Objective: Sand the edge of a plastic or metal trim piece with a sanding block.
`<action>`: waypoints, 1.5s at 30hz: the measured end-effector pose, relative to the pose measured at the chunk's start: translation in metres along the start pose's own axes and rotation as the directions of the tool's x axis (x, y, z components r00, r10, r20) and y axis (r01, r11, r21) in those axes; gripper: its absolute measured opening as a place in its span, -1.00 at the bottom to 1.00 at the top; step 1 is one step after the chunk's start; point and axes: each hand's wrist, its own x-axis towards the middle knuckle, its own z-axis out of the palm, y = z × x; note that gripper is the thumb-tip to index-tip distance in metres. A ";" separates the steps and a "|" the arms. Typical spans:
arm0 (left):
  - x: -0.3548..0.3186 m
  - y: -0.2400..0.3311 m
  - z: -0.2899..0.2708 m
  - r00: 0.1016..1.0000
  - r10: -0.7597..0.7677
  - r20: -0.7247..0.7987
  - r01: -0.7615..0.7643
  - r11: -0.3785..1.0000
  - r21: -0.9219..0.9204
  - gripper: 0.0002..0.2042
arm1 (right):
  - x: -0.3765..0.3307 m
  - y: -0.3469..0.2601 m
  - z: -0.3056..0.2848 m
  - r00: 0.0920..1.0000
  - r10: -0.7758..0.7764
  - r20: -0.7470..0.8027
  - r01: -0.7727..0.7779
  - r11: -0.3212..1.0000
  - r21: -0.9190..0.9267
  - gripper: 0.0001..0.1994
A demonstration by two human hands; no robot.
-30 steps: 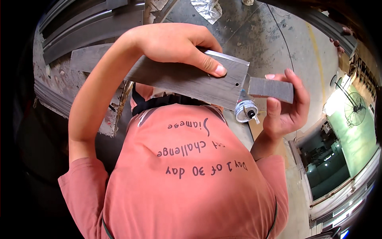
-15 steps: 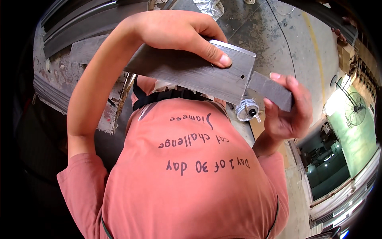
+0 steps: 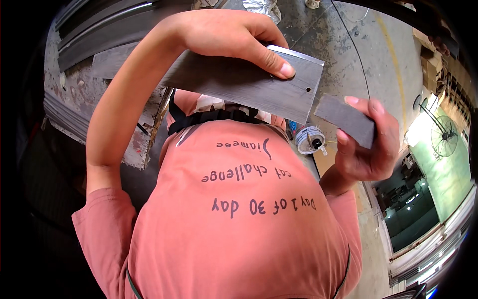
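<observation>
My left hand is closed over the upper edge of a long flat grey bar, its thumb pressed on the broad face. The bar has fine streaks, a bright cut edge and a small hole close to its right end; its other end passes behind my forearm. In my right hand a grey sanding block is pinched between thumb and fingers. The block points at the bar's right end, with a narrow gap between them.
Left of me a worn, paint-spotted bench carries more long grey bars. Below the bar's end stands a clear round container with a black knob. A cable crosses the concrete floor, and a fan stands far right.
The sanding block has moved right and slightly down, away from the bar's end, widening the gap. The bar has shifted a little right and up in my left hand.
</observation>
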 end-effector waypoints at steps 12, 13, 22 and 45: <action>-0.005 -0.005 -0.001 0.996 0.061 -0.062 -0.054 0.993 0.106 -0.35 | 0.000 -0.013 -0.001 0.988 0.146 0.057 -0.150 0.986 0.073 -0.49; -0.005 -0.003 -0.001 0.997 0.053 -0.059 -0.045 0.991 0.126 -0.34 | 0.002 -0.015 0.002 0.991 0.136 0.021 -0.137 0.988 0.076 -0.49; -0.006 -0.013 0.000 0.998 0.049 -0.049 -0.042 0.990 0.133 -0.31 | 0.016 -0.025 -0.004 0.943 0.088 0.320 -0.082 0.996 -0.030 -0.51; -0.009 -0.018 -0.004 0.985 0.084 -0.148 -0.052 0.976 0.212 -0.29 | 0.032 -0.026 -0.003 0.880 0.212 0.426 -0.208 0.976 -0.057 -0.54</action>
